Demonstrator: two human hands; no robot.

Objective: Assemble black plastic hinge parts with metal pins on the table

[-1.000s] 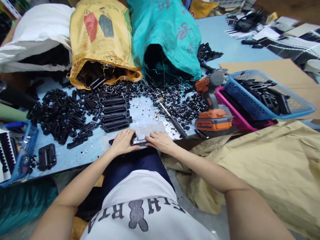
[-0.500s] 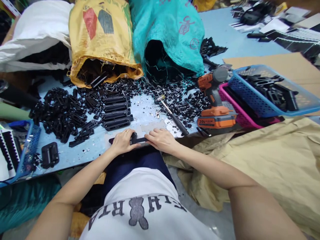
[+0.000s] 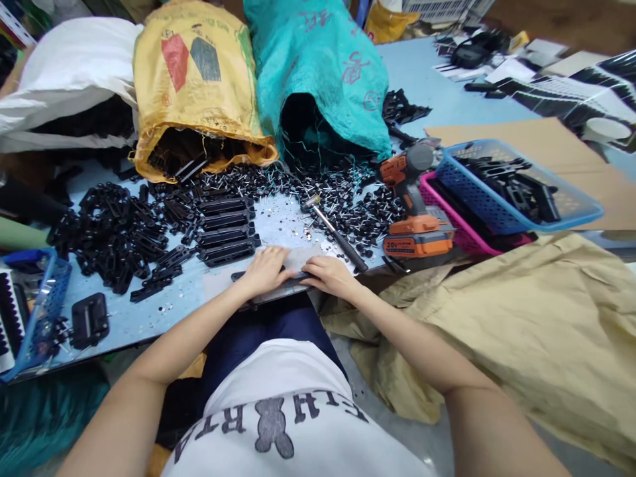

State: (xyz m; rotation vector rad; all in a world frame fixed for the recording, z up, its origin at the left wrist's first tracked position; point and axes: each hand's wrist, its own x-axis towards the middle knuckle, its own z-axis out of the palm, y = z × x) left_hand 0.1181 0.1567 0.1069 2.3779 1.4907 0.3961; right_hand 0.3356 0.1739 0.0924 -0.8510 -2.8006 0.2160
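Right hand pinches the right end of the black part; left hand palm-down across it, can't tell if gripping. Forearms angled inward. Part's at table front edge, mostly hidden. Hammer just beyond right hand, drill farther right.

White shirt, dark lettering, grey animal print, navy bottoms

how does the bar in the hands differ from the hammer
The bar lies roughly along the near edge of the table; the hammer slants away from that edge. The left hand and right hand cover part of the bar; the hammer lies untouched, in full view. Both are long and slim.
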